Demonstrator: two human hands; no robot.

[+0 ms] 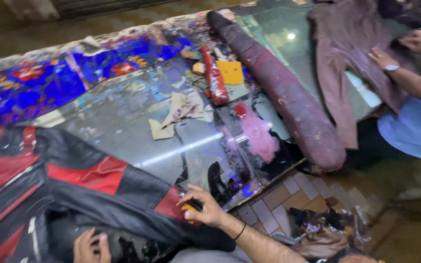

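The right hand [201,207] pinches a small yellow thing [189,208], maybe a sponge, and presses it on the sleeve of the red and black jacket [88,187]. The jacket lies on the glass table [137,141]. The left hand [91,247] rests flat on the jacket, fingers spread.

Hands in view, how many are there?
4: the left hand and right hand on the red-and-black jacket; a co-worker's two hands on brown fabric, top right.
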